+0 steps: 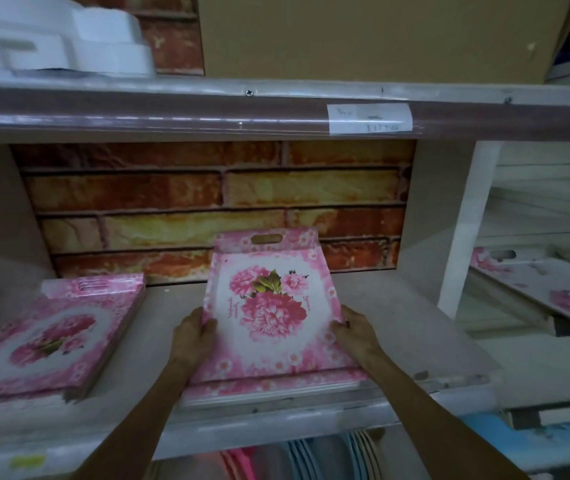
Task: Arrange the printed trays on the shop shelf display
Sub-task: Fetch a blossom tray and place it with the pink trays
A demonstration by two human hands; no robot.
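A pink printed tray (pixel 269 306) with a flower bouquet and a handle cut-out lies in the middle of the shelf (pixel 158 323), on top of a small stack of like trays. My left hand (pixel 191 337) grips its left edge. My right hand (pixel 358 332) grips its right edge. A second stack of the same pink trays (pixel 51 334) lies at the left of the shelf, apart from both hands.
A brick-pattern back panel (pixel 214 202) closes the shelf behind. The upper shelf edge (pixel 276 112) carries a paper label and white foam pieces (pixel 54 36). More pink trays (pixel 553 285) lie in the right bay. Coloured plastic items (pixel 304 459) hang below.
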